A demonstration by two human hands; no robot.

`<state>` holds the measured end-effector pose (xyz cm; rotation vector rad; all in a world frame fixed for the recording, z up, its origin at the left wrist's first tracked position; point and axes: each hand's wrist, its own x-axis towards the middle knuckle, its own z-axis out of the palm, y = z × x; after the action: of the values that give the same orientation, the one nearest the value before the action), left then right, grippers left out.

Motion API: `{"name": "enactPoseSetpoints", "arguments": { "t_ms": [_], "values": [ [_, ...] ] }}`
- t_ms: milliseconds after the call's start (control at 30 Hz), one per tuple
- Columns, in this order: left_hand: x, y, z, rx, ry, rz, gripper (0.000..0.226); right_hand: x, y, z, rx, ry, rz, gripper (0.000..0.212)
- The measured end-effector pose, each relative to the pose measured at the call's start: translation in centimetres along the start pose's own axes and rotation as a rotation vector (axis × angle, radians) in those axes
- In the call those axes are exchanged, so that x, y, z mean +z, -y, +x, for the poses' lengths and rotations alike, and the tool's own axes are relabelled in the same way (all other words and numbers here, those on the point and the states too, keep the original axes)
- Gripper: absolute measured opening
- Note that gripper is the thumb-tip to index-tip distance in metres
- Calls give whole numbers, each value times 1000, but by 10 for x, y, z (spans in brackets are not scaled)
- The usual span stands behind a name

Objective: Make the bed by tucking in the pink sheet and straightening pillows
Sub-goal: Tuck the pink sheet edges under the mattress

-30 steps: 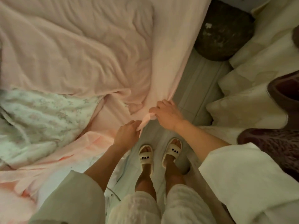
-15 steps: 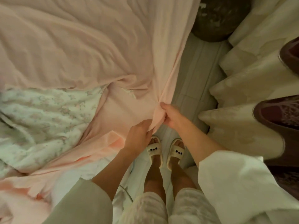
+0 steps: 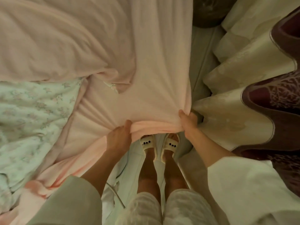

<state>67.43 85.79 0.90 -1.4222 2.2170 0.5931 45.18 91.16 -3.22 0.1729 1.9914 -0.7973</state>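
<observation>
The pink sheet (image 3: 146, 78) covers the bed and hangs over its near corner. My left hand (image 3: 120, 135) grips the sheet's bunched hem at the lower middle. My right hand (image 3: 189, 122) grips the same hem a little to the right, beside the curtain. Between both hands the hem is pulled taut and rolled into a thick fold. A crumpled pink duvet (image 3: 56, 46) lies on the bed at the upper left. No pillow shows clearly.
A floral quilt (image 3: 32, 114) lies rumpled on the bed's left side. Cream and maroon curtains (image 3: 243, 111) hang close on the right. My feet in white slippers (image 3: 159, 145) stand on a narrow strip of pale floor. A dark round object (image 3: 209, 10) sits at the top.
My hands were close together pinching the sheet's corner; now they have spread apart along the hem, stretching the sheet wide across the bed corner. The view has shifted towards the bed.
</observation>
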Motion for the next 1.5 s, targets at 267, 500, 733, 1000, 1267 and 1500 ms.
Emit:
{"name": "enactPoseSetpoints", "arguments": {
  "t_ms": [267,500,733,1000,1267,1500],
  "values": [
    [36,-10,14,-20,78,205,33,1,-47,36,98,-63,-43,45],
    [81,-18,3,-49,386,175,77,3,-65,60,243,-135,104,46],
    [66,-26,-10,-9,162,-64,49,26,-83,31,150,82,-41,47],
    [68,53,-90,-268,-15,-75,63,53,-91,-54,-103,332,-294,36],
    [86,169,-134,-497,-115,113,75,110,-151,-138,-366,531,-630,33],
    [97,211,-168,-293,-331,-207,27,146,-215,-195,-830,422,-897,82]
  ]
}}
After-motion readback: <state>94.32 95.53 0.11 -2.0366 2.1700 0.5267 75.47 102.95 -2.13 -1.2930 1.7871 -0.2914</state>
